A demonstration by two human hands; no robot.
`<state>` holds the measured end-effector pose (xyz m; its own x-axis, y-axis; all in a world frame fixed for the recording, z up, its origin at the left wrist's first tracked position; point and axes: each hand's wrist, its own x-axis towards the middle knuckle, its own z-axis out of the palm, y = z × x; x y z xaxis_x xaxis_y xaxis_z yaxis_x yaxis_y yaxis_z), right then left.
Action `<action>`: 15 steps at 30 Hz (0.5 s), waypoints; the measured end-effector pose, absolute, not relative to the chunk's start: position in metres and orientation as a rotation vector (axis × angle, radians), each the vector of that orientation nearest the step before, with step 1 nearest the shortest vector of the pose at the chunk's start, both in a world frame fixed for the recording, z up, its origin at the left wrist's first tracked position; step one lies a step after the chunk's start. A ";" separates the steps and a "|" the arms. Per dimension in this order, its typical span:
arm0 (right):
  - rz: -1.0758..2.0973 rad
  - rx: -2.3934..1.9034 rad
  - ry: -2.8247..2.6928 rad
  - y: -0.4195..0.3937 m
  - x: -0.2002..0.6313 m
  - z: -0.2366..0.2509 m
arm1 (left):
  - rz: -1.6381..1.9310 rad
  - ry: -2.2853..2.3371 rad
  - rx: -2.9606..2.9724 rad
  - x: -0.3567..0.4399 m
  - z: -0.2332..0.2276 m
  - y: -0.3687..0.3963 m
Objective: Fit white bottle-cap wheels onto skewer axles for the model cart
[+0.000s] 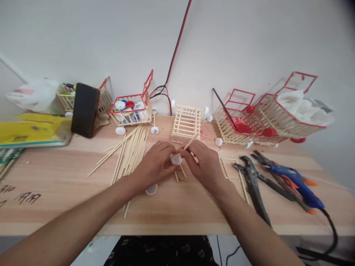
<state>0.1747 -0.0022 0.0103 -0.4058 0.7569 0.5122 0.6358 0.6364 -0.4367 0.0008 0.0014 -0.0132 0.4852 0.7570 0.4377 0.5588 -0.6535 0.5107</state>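
My left hand is closed around a small translucent white cap, held just above the table. My right hand pinches a thin wooden stick, whose lower end meets the cap; whether it is stuck inside cannot be made out. Short sticks lie beneath the hands. Another clear round cap rests below my left wrist, beside a loose pile of wooden sticks. Just beyond the hands lies a stick-built frame with white caps at its far corners.
Small stick carts with red rims, one filled with caps and others at right, line the wall. Pliers-like cutters and a blue glue gun lie right. A dark phone and yellow packet are left.
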 end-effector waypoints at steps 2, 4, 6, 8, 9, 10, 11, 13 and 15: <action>0.228 -1.099 -2.158 -0.002 0.175 0.009 | 0.934 1.090 2.442 0.000 -0.014 0.002; 0.237 -1.111 -2.149 -0.001 0.175 0.009 | 0.934 1.058 2.456 -0.001 -0.015 0.003; 0.241 -1.113 -2.139 -0.001 0.175 0.008 | 0.934 1.037 2.462 -0.002 -0.015 0.003; 0.237 -1.115 -2.137 -0.001 0.175 0.007 | 0.922 1.030 2.454 -0.002 -0.014 0.003; 0.235 -1.116 -2.141 -0.001 0.175 0.007 | 0.913 1.033 2.448 -0.002 -0.014 0.003; 0.234 -1.115 -2.147 -0.001 0.175 0.006 | 0.902 1.040 2.444 -0.002 -0.014 0.003; 0.234 -1.115 -2.152 -0.001 0.175 0.006 | 0.895 1.045 2.444 -0.002 -0.014 0.003; 0.242 -1.109 -2.156 -0.002 0.175 0.005 | 0.891 1.051 2.446 -0.003 -0.015 0.004; 0.251 -1.102 -2.152 -0.002 0.175 0.006 | 0.898 1.048 2.448 -0.003 -0.015 0.004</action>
